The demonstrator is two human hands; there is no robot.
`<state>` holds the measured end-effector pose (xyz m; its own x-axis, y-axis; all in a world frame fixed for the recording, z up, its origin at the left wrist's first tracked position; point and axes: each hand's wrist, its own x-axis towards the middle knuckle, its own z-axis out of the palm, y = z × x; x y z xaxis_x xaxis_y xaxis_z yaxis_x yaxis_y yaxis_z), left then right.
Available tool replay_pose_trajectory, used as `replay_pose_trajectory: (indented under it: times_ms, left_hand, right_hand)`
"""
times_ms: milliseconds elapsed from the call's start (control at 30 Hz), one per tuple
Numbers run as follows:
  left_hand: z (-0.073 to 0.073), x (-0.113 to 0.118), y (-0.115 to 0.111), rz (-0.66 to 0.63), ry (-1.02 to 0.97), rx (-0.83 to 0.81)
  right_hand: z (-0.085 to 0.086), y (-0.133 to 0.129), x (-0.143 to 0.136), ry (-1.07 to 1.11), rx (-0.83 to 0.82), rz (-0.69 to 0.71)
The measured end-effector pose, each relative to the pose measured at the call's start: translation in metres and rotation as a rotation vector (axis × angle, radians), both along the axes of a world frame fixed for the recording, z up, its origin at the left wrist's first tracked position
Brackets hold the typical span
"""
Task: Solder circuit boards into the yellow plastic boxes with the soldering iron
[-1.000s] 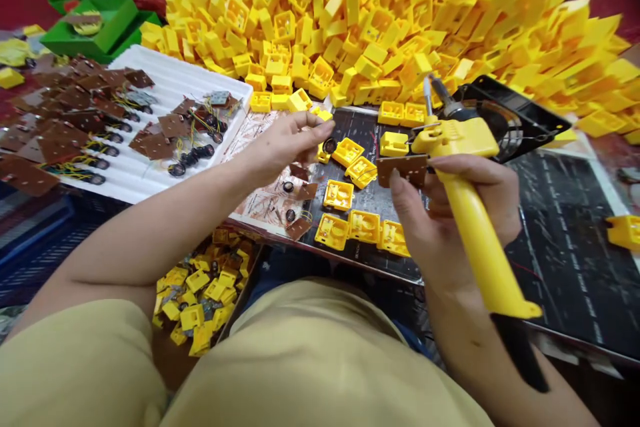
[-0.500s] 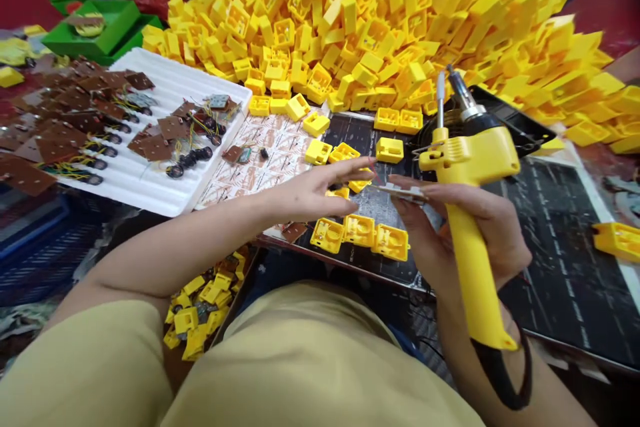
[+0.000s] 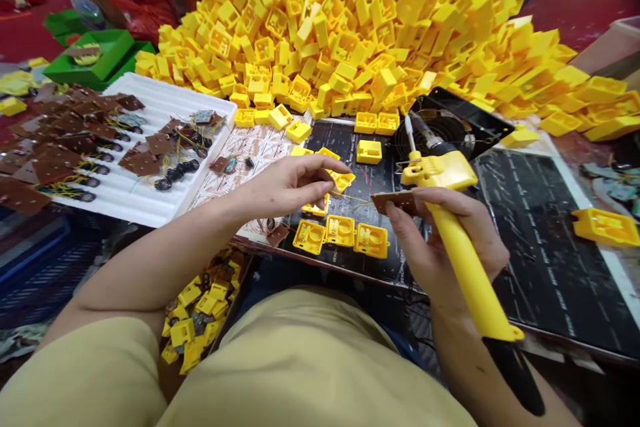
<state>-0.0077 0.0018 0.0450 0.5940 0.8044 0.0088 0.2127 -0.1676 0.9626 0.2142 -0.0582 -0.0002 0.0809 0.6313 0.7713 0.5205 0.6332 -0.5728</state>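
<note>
My right hand (image 3: pixel 450 240) grips a yellow soldering gun (image 3: pixel 465 267) with a black end, its metal tip pointing up and away. Between the thumb and fingers of that same hand is a small brown circuit board (image 3: pixel 393 201). Thin yellow and red wires (image 3: pixel 353 197) run from the board toward my left hand (image 3: pixel 280 190). The left fingers are curled with the thumb close to them, where the yellow wire ends; what lies inside the curl is mostly hidden. Several open yellow plastic cases (image 3: pixel 340 231) lie on the black mat just below the hands.
A big heap of yellow cases (image 3: pixel 340 33) fills the back. At left, a white foam tray (image 3: pixel 165 90) bears brown boards with wires. A black fan-like unit (image 3: pixel 463 117) stands behind the soldering gun. A box of filled yellow cases (image 3: pixel 200 310) sits below the table edge.
The circuit board has tilted from edge-on to showing its brown face. My left fingers have curled in from a stretched pose. The view has shifted, and the soldering gun leans further left.
</note>
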Motion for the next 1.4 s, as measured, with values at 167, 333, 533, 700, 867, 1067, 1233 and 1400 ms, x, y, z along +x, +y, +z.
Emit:
replay_pose_trajectory:
  times_ms: [167,333,533,700,867,1067,1233,1400]
  left_hand:
    - [-0.006,0.011,-0.015,0.127,-0.069,-0.135]
    - [-0.020,0.021,-0.021,0.113,-0.316,-0.634]
    - [-0.023,0.031,-0.020,0.135,-0.516,-0.869]
    - [-0.020,0.036,-0.014,0.138,-0.424,-0.812]
    - [-0.018,0.049,0.001,-0.107,-0.177,-0.731]
    - [-0.031,0.119,0.030,-0.215,0.029,-0.456]
    - [-0.044,0.175,0.037,-0.435,0.411,0.215]
    - [-0.033,0.180,0.031,-0.368,0.651,0.582]
  right_hand:
    - [0.000,0.002,0.000,-0.139,0.168,-0.052]
    - [-0.002,-0.002,0.003,-0.173,0.181,-0.016]
    - [-0.007,-0.011,0.005,-0.241,0.165,0.092]
    - [-0.007,-0.021,0.015,-0.351,0.194,0.071]
    - [-0.013,-0.039,0.050,-0.450,0.203,-0.083]
    - [-0.035,-0.068,0.093,-0.575,0.165,-0.184]
    - [-0.056,-0.077,0.103,-0.633,0.138,-0.281]
    - [-0.067,-0.077,0.102,-0.618,0.109,-0.306]
